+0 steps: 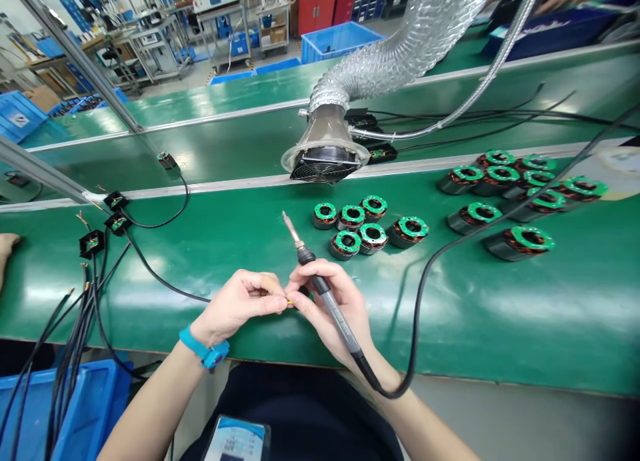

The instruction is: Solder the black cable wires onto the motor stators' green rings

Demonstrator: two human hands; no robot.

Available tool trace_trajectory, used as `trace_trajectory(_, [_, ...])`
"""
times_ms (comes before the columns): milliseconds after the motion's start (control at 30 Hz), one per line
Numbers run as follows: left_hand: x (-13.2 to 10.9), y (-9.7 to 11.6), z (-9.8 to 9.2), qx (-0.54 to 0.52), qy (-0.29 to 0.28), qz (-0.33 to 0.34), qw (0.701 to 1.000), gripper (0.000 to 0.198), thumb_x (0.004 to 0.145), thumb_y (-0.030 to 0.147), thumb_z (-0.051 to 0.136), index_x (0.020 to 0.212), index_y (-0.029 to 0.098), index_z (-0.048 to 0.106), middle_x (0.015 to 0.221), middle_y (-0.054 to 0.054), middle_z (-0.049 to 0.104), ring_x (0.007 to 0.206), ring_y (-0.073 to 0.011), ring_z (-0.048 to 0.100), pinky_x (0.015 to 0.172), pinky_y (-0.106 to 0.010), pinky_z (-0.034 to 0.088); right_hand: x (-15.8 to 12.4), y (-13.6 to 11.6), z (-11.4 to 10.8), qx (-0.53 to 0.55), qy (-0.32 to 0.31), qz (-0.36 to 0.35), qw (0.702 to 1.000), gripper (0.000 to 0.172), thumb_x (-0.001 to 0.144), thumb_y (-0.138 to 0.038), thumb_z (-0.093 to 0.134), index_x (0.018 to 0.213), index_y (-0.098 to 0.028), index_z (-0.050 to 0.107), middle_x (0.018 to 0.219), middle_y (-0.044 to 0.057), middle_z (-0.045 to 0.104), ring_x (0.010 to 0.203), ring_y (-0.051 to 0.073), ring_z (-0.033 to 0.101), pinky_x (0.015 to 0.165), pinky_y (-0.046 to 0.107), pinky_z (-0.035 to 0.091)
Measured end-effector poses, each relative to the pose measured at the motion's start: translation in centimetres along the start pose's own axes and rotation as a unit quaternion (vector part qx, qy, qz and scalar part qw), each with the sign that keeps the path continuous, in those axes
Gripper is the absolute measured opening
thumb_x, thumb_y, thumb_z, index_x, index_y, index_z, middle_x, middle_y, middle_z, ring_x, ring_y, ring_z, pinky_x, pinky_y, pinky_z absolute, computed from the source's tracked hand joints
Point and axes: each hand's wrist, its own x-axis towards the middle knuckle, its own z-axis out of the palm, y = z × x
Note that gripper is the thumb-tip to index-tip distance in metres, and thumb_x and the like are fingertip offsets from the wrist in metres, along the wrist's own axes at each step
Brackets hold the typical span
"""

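Near the left end, black cables (95,307) droop over the front edge of the tabletop (500,307); a snag there could drag parts off. Mid-way along that edge, the left hand (245,299) pinches a small yellow wire (289,303), which might slip, being so slight. The right hand (337,307) pinches there too, its fingers also wrapping the soldering iron (336,314); a loosened grip could drop the tip toward skin. Farther right, the cord (416,317), if tugged, could swing the iron against the nearest stator (345,252).
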Motion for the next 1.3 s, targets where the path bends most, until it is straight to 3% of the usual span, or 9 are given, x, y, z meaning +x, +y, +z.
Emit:
trace_trajectory(100, [0.1,-0.4,0.5,-0.027,0.067,0.021,0.997,0.027,0.079,0.038,0.092,0.075,0.015,0.08,0.073,-0.002,0.065,0.069,-0.0109,0.056,0.069,-0.025,0.045,-0.6,0.0,0.1,-0.056,0.051,-0.02,0.997,0.021,0.098,-0.019,0.072,0.116,-0.027,0.064,0.1,0.001,0.065,0.085,0.014,0.071,0.081,0.028,0.063])
trace_trajectory(200, [0.0,-0.8,1.2,-0.025,0.097,0.04,0.994,0.025,0.082,0.037,0.09,0.076,0.015,0.08,0.073,-0.003,0.066,0.068,-0.0108,0.056,0.067,-0.024,0.045,-1.2,0.0,0.3,-0.095,0.082,-0.056,0.991,0.027,0.097,-0.012,0.07,0.117,-0.028,0.063,0.099,0.0,0.065,0.086,0.015,0.07,0.085,0.031,0.061])
trace_trajectory(467, [0.2,-2.0,3.1,-0.049,0.209,0.046,0.976,0.028,0.081,0.041,0.091,0.079,0.015,0.081,0.067,-0.002,0.067,0.054,-0.006,0.044,0.049,-0.019,0.034,-2.6,0.9,1.8,-0.216,0.172,-0.117,0.954,0.028,0.094,-0.005,0.071,0.11,-0.026,0.062,0.095,0.0,0.063,0.085,0.017,0.067,0.08,0.033,0.06])
trace_trajectory(633, [0.4,-2.4,3.3,0.007,0.237,0.102,0.966,0.018,0.083,0.033,0.088,0.081,0.017,0.082,0.076,-0.004,0.071,0.066,-0.0105,0.061,0.062,-0.02,0.05,-3.6,1.5,1.1,-0.285,0.121,-0.166,0.936,0.038,0.094,-0.003,0.07,0.123,-0.026,0.063,0.108,0.006,0.067,0.098,0.02,0.07,0.086,0.035,0.062])
trace_trajectory(800, [0.2,-2.6,2.5,0.142,0.25,0.157,0.945,0.01,0.09,0.025,0.079,0.084,0.018,0.082,0.082,-0.004,0.071,0.074,-0.0118,0.066,0.066,-0.019,0.053,-3.3,1.5,-2.3,-0.36,0.059,-0.096,0.926,0.051,0.093,-0.021,0.081,0.137,-0.027,0.057,0.13,0.011,0.066,0.122,0.027,0.066,0.102,0.044,0.06])
trace_trajectory(967, [0.2,-2.9,2.4,0.157,0.238,0.138,0.949,0.011,0.091,0.026,0.077,0.085,0.018,0.082,0.083,-0.004,0.07,0.074,-0.0117,0.067,0.066,-0.019,0.054,-2.9,1.7,-4.4,-0.299,-0.097,-0.014,0.949,0.05,0.099,-0.018,0.07,0.144,-0.03,0.053,0.146,0.009,0.059,0.134,0.025,0.061,0.11,0.04,0.056])
trace_trajectory(1067, [0.1,-3.0,2.5,0.15,0.231,0.114,0.954,0.011,0.091,0.027,0.077,0.088,0.017,0.081,0.085,-0.004,0.071,0.076,-0.0126,0.069,0.068,-0.02,0.056,-3.2,2.1,-3.3,-0.338,-0.044,-0.014,0.94,0.046,0.098,-0.027,0.076,0.139,-0.029,0.055,0.131,0.01,0.064,0.121,0.028,0.065,0.103,0.043,0.058])
trace_trajectory(1167, [0.0,-2.8,2.6,0.144,0.23,0.089,0.958,0.014,0.091,0.028,0.076,0.086,0.016,0.078,0.084,-0.004,0.07,0.075,-0.0122,0.069,0.069,-0.02,0.056,-3.8,2.4,-1.6,-0.391,0.019,-0.012,0.92,0.06,0.091,-0.043,0.084,0.14,-0.027,0.054,0.123,0.012,0.062,0.114,0.032,0.064,0.096,0.048,0.06])
trace_trajectory(1300, [-0.2,-2.2,2.6,0.144,0.22,0.073,0.962,0.015,0.09,0.027,0.076,0.081,0.016,0.073,0.078,-0.001,0.063,0.068,-0.0096,0.063,0.064,-0.018,0.054,-4.3,1.9,-1.8,-0.32,-0.034,-0.002,0.947,0.072,0.089,-0.044,0.086,0.147,-0.029,0.047,0.139,0.013,0.056,0.131,0.031,0.059,0.108,0.048,0.056])
